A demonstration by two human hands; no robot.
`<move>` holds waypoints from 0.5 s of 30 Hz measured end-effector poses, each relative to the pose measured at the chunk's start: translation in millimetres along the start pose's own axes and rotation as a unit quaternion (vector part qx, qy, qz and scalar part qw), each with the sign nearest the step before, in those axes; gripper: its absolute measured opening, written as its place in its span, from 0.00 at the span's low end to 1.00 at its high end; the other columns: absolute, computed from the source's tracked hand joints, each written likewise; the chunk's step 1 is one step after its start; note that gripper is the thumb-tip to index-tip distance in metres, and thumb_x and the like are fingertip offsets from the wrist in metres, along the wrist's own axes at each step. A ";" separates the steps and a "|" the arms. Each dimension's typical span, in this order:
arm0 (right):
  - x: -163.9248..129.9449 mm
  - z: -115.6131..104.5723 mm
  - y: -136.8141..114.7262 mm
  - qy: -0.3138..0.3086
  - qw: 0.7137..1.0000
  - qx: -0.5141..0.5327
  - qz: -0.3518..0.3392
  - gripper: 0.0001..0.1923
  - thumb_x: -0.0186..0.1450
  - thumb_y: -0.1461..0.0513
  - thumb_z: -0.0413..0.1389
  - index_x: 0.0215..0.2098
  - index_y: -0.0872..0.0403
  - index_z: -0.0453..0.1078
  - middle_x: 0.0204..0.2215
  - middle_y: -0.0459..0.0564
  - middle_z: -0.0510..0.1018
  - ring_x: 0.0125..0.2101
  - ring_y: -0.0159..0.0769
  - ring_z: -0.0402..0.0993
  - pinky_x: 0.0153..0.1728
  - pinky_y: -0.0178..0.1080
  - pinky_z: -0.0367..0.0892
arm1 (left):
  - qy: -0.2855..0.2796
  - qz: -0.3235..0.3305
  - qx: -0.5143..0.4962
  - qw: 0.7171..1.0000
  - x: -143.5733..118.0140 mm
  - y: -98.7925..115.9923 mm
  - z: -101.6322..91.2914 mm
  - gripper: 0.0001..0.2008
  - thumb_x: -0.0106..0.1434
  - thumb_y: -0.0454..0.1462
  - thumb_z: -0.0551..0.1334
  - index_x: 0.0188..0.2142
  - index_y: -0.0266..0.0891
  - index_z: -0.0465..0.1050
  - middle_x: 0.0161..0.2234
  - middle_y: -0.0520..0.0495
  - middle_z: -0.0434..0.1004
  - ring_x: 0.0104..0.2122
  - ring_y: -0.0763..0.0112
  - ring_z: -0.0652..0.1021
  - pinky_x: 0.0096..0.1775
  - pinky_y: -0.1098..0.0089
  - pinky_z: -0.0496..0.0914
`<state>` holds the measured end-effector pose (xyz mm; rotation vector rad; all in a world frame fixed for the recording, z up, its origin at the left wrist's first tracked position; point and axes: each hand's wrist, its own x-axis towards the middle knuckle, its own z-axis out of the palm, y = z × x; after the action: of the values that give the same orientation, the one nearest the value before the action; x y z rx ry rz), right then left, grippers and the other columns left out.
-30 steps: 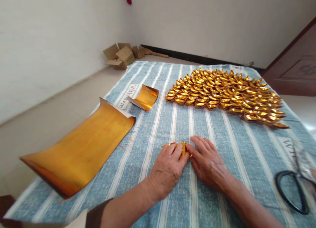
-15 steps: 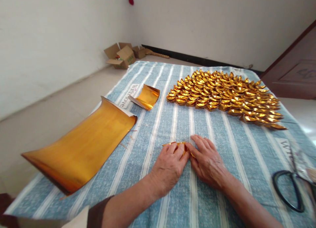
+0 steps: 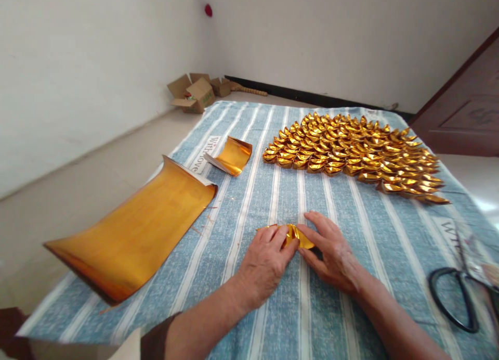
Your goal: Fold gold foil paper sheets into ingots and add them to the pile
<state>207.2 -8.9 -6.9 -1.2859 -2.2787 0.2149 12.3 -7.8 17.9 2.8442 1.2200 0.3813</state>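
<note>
A small piece of gold foil paper (image 3: 293, 235), creased and partly folded, lies on the striped cloth between my hands. My left hand (image 3: 268, 258) presses on its left part with curled fingers, the thumb on the near edge. With fingers bent and somewhat apart, my right hand (image 3: 329, 251) holds the right end between thumb and forefinger. Beyond them, many folded gold paper ingots (image 3: 351, 152) stand in close rows. A large gold foil sheet (image 3: 136, 235) lies curled on the left, and a smaller stack of gold foil pieces (image 3: 234, 154) rests behind it.
The blue and white striped cloth (image 3: 234, 219) covers the table. Black-handled scissors (image 3: 454, 297) lie at the right edge. Thin gold scraps (image 3: 205, 222) are scattered beside the large sheet. Open cardboard boxes (image 3: 195, 94) sit on the floor near the wall.
My right hand's fingers have opened a little and shifted right, so more of the gold foil paper shows. My left hand stays nearly in place. The view has tilted slightly.
</note>
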 end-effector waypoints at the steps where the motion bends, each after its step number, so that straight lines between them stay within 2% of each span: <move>1: 0.6 0.0 -1.3 -0.009 1.000 -0.013 -0.002 0.18 0.67 0.59 0.51 0.54 0.52 0.66 0.58 0.59 0.64 0.59 0.50 0.59 0.56 0.56 0.62 | 0.005 -0.001 -0.002 1.000 -0.3 -0.1 1.3 0.12 0.71 0.36 0.51 0.49 0.39 0.69 0.46 0.41 0.72 0.45 0.60 0.71 0.45 0.58 0.71; 6: 5.0 2.5 -5.8 -0.039 0.997 -0.064 0.011 0.18 0.68 0.58 0.50 0.55 0.51 0.67 0.58 0.60 0.64 0.60 0.53 0.58 0.55 0.57 0.61 | 0.033 -0.003 -0.007 0.999 -1.9 -2.4 6.8 0.13 0.71 0.36 0.50 0.49 0.38 0.70 0.48 0.40 0.71 0.47 0.59 0.71 0.46 0.58 0.71; 10: 3.7 2.7 1.8 -0.009 0.999 -0.026 0.020 0.19 0.68 0.56 0.50 0.54 0.55 0.67 0.56 0.61 0.66 0.58 0.51 0.60 0.54 0.54 0.64 | 0.032 0.005 -0.011 0.999 -3.0 -5.3 6.6 0.13 0.71 0.36 0.50 0.49 0.39 0.70 0.48 0.40 0.71 0.47 0.59 0.71 0.45 0.57 0.71; 15: 0.9 0.6 7.7 0.046 0.998 0.010 0.050 0.11 0.67 0.58 0.52 0.38 0.56 0.72 0.49 0.60 0.71 0.53 0.49 0.66 0.51 0.52 0.66 | 0.041 0.015 -0.019 0.999 -3.1 -7.3 4.6 0.13 0.71 0.35 0.51 0.48 0.39 0.71 0.48 0.41 0.72 0.46 0.62 0.73 0.45 0.59 0.72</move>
<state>212.3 -3.9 -10.0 -1.3733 -2.1326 0.2099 6.1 -4.5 11.9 2.8434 1.1711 0.5219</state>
